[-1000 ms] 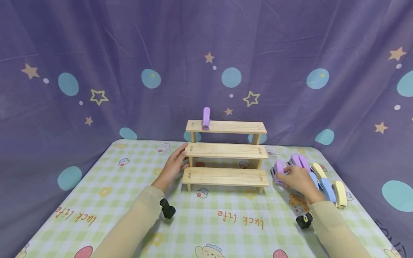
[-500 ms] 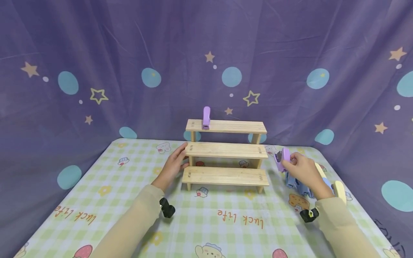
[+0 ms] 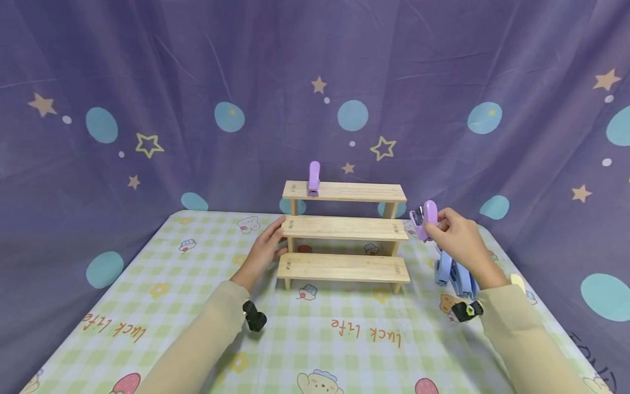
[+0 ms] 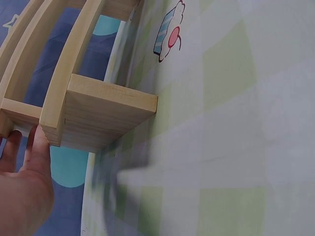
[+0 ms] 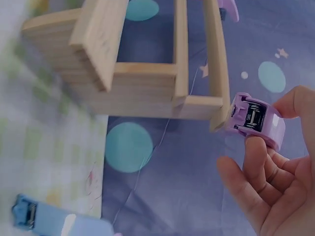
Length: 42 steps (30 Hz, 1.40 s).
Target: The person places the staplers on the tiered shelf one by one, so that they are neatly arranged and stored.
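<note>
My right hand (image 3: 460, 241) pinches a purple stapler (image 3: 430, 214) between thumb and fingers, held up off the table just right of the wooden shelf. In the right wrist view the stapler's open underside and dark metal part face the camera. My left hand (image 3: 261, 254) touches the left end of the three-tier wooden shelf (image 3: 344, 227) near its middle tier, its fingers fairly straight. Another purple stapler (image 3: 314, 178) stands on the top tier, towards the left.
Blue staplers (image 3: 444, 268) lie right of the shelf, partly beneath my right hand. A yellow stapler (image 3: 517, 282) shows behind the right sleeve. The checked tablecloth (image 3: 197, 273) runs back to a purple curtain (image 3: 418, 71).
My right hand has lifted the purple stapler from the group on the table, upward and towards the back, uncovering blue staplers. My left hand stays at the shelf.
</note>
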Each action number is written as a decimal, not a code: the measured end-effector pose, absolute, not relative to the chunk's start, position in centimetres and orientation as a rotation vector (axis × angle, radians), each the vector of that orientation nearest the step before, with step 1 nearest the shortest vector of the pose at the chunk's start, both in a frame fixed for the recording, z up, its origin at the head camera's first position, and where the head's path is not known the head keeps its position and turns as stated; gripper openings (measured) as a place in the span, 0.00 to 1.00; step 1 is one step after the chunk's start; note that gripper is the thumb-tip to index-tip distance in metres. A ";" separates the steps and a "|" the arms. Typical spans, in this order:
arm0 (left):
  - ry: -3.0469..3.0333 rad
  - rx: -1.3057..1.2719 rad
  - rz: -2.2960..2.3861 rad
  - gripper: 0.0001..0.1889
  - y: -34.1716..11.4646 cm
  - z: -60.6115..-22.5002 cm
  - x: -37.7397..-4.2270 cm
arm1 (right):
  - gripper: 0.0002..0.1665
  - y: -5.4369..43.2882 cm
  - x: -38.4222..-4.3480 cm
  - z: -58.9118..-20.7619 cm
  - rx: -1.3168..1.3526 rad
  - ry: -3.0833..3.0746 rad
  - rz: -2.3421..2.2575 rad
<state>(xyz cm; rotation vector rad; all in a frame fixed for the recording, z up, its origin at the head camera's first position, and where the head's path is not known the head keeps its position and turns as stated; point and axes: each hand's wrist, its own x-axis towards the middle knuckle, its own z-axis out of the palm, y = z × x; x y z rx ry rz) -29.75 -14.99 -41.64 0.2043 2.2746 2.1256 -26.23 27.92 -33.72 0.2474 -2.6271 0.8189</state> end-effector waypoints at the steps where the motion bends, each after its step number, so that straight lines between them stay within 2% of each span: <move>1: 2.274 0.213 2.126 0.27 -15.0 -41.6 -29.7 | 0.18 27.6 -26.3 -33.5 0.261 -2.625 0.823; 12: 2.249 0.213 2.138 0.27 -15.1 -41.6 -29.6 | 0.16 24.0 -28.4 -31.3 0.326 -2.600 0.909; 27: 2.236 0.208 2.159 0.28 -14.9 -41.6 -29.6 | 0.25 18.8 -31.5 -29.8 0.405 -2.583 1.125; 42: 2.265 0.197 2.143 0.27 -15.0 -41.5 -29.7 | 0.28 15.1 -34.8 -29.2 0.392 -2.534 1.256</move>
